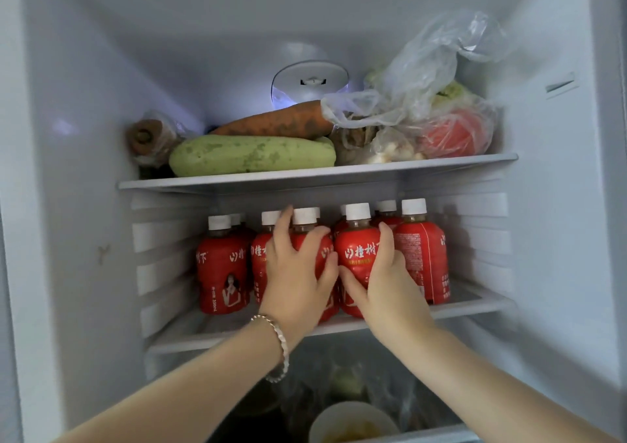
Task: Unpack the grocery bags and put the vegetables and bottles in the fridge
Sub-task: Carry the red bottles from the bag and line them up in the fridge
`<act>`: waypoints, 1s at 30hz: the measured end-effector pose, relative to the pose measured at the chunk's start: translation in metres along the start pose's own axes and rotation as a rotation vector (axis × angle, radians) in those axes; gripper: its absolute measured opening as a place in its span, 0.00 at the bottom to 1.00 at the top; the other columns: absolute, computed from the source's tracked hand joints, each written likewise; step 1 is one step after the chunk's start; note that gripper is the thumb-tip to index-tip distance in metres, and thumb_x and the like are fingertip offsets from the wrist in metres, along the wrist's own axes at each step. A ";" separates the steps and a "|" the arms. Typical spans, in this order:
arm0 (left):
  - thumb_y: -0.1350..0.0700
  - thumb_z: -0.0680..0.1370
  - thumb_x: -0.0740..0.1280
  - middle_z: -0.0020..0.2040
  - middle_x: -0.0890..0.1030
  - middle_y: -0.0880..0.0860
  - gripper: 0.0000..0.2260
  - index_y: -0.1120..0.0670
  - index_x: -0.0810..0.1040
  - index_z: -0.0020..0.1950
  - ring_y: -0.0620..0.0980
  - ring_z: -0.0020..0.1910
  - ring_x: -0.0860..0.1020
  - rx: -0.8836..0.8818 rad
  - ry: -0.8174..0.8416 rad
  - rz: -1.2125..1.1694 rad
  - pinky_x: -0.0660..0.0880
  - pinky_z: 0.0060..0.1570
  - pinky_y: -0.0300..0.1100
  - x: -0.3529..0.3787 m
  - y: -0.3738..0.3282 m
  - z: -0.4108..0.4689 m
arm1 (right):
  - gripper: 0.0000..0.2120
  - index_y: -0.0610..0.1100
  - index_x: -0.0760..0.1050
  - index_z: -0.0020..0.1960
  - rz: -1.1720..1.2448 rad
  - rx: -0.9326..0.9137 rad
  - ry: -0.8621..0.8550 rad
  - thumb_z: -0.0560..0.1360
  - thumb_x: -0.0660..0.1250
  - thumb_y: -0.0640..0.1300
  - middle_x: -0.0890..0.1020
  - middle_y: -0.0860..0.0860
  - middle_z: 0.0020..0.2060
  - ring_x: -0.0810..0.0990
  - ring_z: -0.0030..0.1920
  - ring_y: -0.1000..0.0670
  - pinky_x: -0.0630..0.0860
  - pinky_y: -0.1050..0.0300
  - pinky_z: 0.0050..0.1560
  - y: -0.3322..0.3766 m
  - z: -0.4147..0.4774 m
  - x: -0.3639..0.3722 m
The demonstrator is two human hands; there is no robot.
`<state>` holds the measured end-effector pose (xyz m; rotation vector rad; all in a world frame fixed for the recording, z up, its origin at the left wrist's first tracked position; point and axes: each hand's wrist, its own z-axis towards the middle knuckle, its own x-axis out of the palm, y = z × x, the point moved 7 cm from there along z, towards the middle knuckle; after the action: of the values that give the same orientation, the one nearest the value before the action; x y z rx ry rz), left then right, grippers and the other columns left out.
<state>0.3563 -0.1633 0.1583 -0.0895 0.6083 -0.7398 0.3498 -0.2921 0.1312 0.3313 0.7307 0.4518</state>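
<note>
The left grip [298,269] curls round a squat, red-labelled, white-capped bottle [325,253] on the fridge shelf [475,303]. Touching it, the right grip [386,273] wraps a matching neighbour bottle [356,249]. Identical bottles stand beside and behind both grips.

White fridge walls [68,137], ribbed side rails [159,239], round light [310,83] glowing behind.

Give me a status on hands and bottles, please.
Left hand grips one red bottle, right hand the next bottle. Both upright on middle shelf. Neighbouring bottles crowd both sides.
</note>
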 end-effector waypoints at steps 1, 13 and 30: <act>0.49 0.80 0.57 0.75 0.41 0.49 0.18 0.45 0.65 0.70 0.53 0.75 0.45 -0.015 0.045 0.057 0.48 0.73 0.47 0.008 0.000 -0.001 | 0.42 0.45 0.32 0.75 -0.037 -0.006 0.000 0.77 0.57 0.60 0.64 0.44 0.67 0.72 0.62 0.47 0.73 0.55 0.56 0.002 -0.001 0.002; 0.48 0.82 0.49 0.74 0.29 0.51 0.25 0.48 0.44 0.77 0.46 0.71 0.26 0.133 0.369 0.392 0.31 0.70 0.49 0.046 0.004 0.004 | 0.32 0.39 0.69 0.68 -0.287 -0.131 -0.376 0.67 0.71 0.47 0.67 0.36 0.67 0.61 0.67 0.37 0.63 0.36 0.66 -0.016 -0.003 -0.026; 0.36 0.62 0.74 0.75 0.33 0.58 0.60 0.48 0.32 0.75 0.61 0.75 0.40 -0.529 -0.052 0.220 0.48 0.70 0.63 -0.025 0.088 -0.002 | 0.69 0.47 0.23 0.71 -0.233 0.413 0.129 0.57 0.71 0.72 0.49 0.32 0.71 0.60 0.69 0.34 0.68 0.41 0.64 -0.056 0.038 0.016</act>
<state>0.3941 -0.0819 0.1435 -0.5200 0.7390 -0.3488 0.4027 -0.3375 0.1244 0.6004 0.9774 0.0980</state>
